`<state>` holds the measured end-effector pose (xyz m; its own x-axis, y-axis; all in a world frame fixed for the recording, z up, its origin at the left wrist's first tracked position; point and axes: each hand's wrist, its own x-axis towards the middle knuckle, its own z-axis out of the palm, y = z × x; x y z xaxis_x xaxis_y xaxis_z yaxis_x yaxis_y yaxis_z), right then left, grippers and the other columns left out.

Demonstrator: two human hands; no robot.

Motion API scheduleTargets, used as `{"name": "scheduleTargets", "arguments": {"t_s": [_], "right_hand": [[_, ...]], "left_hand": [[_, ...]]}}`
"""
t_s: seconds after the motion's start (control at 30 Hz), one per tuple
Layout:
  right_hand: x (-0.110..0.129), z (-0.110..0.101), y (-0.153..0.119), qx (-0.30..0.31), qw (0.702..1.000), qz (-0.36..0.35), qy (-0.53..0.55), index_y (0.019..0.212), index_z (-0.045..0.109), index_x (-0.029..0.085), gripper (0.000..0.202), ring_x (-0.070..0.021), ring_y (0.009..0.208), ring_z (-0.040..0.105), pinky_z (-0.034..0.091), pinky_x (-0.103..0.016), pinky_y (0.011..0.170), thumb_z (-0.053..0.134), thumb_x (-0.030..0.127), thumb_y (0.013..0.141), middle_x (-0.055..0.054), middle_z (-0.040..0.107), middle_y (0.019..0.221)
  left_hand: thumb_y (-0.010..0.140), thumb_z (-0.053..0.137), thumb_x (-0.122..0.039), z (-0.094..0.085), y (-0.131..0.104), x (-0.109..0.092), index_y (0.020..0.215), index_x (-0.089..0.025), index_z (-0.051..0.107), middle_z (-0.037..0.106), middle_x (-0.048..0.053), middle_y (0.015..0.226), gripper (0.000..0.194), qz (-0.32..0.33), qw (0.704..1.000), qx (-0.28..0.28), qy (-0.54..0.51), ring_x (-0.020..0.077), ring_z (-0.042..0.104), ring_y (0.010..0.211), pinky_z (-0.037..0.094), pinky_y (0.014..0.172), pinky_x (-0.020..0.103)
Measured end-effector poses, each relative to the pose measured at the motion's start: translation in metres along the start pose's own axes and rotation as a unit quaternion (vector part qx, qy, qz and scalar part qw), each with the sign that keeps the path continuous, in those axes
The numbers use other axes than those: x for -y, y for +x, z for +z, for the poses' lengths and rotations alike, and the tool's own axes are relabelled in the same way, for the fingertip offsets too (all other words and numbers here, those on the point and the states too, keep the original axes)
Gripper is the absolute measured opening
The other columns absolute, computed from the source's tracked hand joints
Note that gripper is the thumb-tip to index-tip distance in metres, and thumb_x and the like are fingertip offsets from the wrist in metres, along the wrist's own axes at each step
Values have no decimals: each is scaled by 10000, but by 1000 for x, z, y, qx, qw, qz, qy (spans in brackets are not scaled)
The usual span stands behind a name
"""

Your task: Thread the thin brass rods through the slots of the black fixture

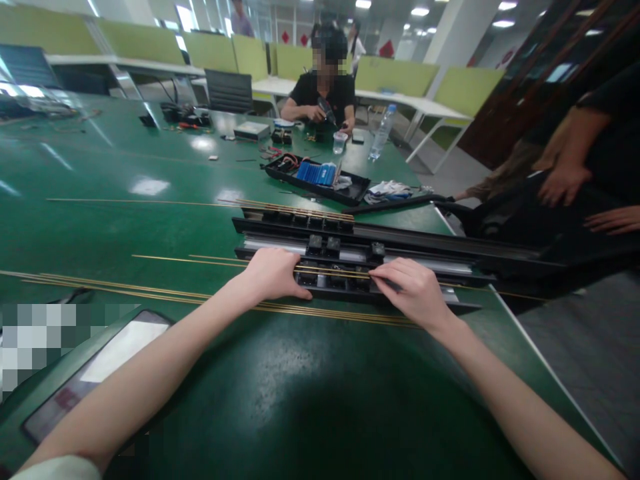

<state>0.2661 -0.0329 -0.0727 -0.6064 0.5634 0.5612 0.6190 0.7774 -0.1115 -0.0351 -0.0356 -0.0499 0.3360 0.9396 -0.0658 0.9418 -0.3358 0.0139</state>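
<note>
My left hand (274, 272) rests on the near black rail (335, 293), thumb along its front edge and fingers over the top, gripping it. Pinched between the thumb and fingers of my right hand (407, 287) is a thin brass rod (345, 272), which runs left over small black blocks (307, 273) in the rail. Behind it lies another rail (350, 253) with black blocks on top. More brass rods (320, 312) lie on the green table in front, passing under my left forearm. Further rods (295, 208) rest across the farthest rail.
A black tray (357, 190) holding a blue part stands behind the rails, near crumpled gloves (390, 191) and a bottle (383, 133). A person (323, 93) works across the table (310, 373). Another person's hands (565, 183) are at right. A phone-like device (100, 373) lies at left.
</note>
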Motion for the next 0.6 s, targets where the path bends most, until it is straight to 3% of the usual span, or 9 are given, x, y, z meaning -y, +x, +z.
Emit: {"name": "scheduleTargets", "arguments": {"t_s": [0.6], "right_hand": [[2,-1,-1,11,1000,13,-1,959,716,200,139,-233,847,689,551,-404,799,583,176,929,-75,756,929]], "left_hand": [[595,609,-832,0,0,0,989,-171,704,748,159,1002,776,0,1000,4,-9,361,690,929,500,773,412]]}}
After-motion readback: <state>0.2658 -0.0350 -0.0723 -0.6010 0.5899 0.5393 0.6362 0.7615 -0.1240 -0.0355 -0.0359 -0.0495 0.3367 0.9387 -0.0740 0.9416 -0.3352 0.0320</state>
